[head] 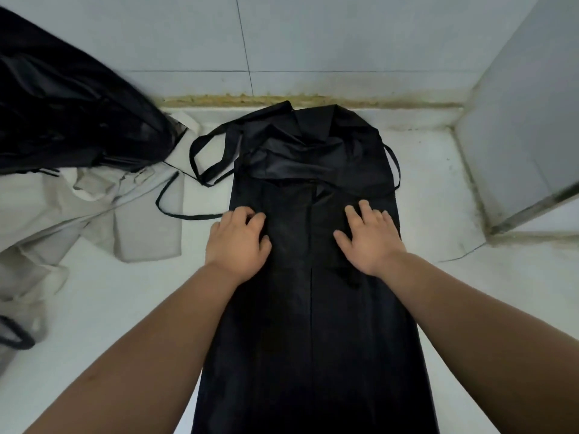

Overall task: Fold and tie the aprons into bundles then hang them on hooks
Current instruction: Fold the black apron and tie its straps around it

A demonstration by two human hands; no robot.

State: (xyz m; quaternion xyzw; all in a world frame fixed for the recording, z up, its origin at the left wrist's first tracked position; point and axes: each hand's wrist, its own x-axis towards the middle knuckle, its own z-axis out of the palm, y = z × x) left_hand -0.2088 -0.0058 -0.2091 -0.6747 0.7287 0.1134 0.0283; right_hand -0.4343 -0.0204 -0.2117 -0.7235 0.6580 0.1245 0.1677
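Black apron [310,308] lies flat on the white counter [438,189], both sides folded inward into a long strip with a seam down its middle. Left hand [238,242] and right hand [366,239] press palm-down on its upper half, fingers loose, gripping nothing. Straps [203,158] trail off its left edge.

Judgement: folding stage, tying not begun. The next move calls for folding or rolling the strip endwise while keeping the straps free.

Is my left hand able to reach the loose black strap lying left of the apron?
Probably yes: the strap lies on the bare white surface right beside the left hand, with nothing between them.
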